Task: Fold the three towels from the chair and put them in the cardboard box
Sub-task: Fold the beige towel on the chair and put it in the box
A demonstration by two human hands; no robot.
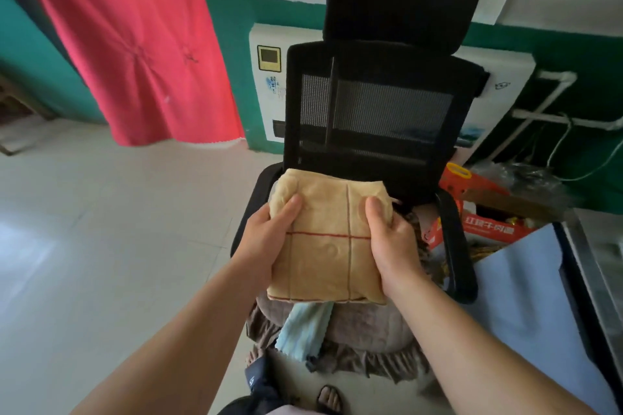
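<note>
Green-walled room, black chair (377, 104), folded tan towel (323, 246) held above its seat, left hand (266, 239) and right hand (394, 239) each in a grip on its sides, cardboard box (485, 226) right of chair.

Most of the chair seat (266, 178) is hidden by the folded tan towel (323, 246), beneath which only parts of a light blue towel (305, 327) and a brown cloth (367, 323) are seen. The cardboard box (485, 222) is largely covered by the chair armrest (455, 239) and a pale blue sheet (515, 296); its contents perhaps include packets, but are too dim to be told.
</note>
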